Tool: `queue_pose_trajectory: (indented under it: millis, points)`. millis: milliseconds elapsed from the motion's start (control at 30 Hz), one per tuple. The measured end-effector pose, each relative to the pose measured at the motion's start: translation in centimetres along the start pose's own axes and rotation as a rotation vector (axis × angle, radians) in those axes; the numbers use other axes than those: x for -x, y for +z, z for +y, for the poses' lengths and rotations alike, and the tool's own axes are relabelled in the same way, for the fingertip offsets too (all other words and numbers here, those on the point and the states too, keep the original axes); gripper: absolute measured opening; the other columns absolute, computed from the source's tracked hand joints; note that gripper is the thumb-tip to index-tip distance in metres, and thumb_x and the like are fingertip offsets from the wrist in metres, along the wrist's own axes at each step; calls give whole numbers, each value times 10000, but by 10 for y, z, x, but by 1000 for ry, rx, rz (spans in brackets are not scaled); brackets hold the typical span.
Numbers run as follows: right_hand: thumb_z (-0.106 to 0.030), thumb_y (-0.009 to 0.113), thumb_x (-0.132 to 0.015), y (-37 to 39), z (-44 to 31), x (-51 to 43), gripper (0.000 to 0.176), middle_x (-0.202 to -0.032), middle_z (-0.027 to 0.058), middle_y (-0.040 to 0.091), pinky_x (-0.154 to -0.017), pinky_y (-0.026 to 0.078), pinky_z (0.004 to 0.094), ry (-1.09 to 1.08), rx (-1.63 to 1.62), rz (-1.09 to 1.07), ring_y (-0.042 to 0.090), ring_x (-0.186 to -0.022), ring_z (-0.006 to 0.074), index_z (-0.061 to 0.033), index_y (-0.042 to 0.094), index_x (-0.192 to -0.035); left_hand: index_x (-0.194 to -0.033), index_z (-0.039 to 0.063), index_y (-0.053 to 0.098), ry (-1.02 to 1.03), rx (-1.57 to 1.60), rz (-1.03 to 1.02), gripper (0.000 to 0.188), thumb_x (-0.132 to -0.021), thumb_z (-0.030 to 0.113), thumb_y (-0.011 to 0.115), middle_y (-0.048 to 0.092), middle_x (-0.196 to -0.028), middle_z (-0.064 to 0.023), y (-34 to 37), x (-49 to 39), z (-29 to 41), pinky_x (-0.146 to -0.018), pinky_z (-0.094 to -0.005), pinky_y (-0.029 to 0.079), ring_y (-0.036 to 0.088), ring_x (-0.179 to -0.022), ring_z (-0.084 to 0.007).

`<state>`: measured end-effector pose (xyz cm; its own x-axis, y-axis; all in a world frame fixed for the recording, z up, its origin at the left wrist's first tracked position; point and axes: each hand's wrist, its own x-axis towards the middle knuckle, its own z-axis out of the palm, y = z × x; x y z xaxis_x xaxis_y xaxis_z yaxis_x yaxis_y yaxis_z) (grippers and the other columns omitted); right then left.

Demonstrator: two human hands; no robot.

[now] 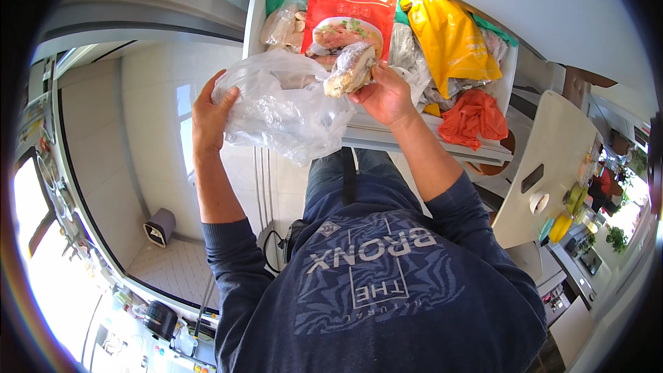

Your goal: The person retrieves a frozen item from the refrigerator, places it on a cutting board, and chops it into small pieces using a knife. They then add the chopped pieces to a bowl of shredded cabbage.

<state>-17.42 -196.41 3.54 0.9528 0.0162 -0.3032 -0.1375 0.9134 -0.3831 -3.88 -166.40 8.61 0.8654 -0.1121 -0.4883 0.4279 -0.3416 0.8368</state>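
Observation:
My left hand (211,116) grips the rim of a clear plastic bag (282,114), which hangs crumpled over the drawer's front left corner. Between the fingers and thumb of my right hand (386,93) is a pale, frosty piece of food (351,70). It is partly covered in plastic film, and its exact kind cannot be told. This piece is just right of the bag's mouth. Behind it, in the pulled-out drawer (253,20), stands a red food packet (352,2) with a picture of a meat dish and writing. What the bag holds is hard to make out.
A yellow bag (448,36), a red plastic bag (474,119) and a clear bag of pale food (285,26) crowd the drawer. To the right is a table (544,166) bearing a phone (532,178), a white cup (539,202) and bananas (561,227). A waste bin (159,227) stands on the floor.

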Motion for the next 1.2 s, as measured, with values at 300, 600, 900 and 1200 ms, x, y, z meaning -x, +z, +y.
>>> queue_pose_trajectory:
  millis: [300, 600, 900, 1200]
  points:
    - [-299, 703, -928, -20, 1, 22, 547, -1175, 147, 671, -713, 556, 362, 87, 117, -95, 679, -969, 252, 29, 528, -1330, -1336, 66, 595, 352, -729, 6, 654, -709, -118, 590, 624, -1248, -173, 1, 19, -14, -941, -418, 533, 656, -1087, -358]
    - [-271, 705, -935, -27, 5, 37, 541, -1142, 126, 664, -717, 531, 320, 133, 155, -24, 644, -925, 192, 38, 517, -1337, -1476, 63, 389, 90, -124, 79, 825, -802, 141, 858, 440, -1454, -204, 10, 44, -24, -903, -422, 570, 581, -1227, -328]
    - [-239, 674, -942, -33, 4, 59, 509, -1176, 129, 666, -736, 555, 349, 49, 22, 65, 680, -997, 242, 16, 509, -1351, -972, 60, 677, 791, -933, -473, 167, -809, 27, 653, 625, -1141, -146, 95, 56, -47, -925, -432, 509, 585, -1137, -337]
    - [-338, 619, -929, -79, -20, 99, 618, -1380, 95, 571, -990, 457, 464, -57, -48, 82, 554, -1252, 289, -53, 447, -1451, -1010, 102, 625, 879, -763, -584, 217, -834, -11, 566, 558, -1204, -150, 137, 42, -23, -685, -482, 573, 691, -829, -382]
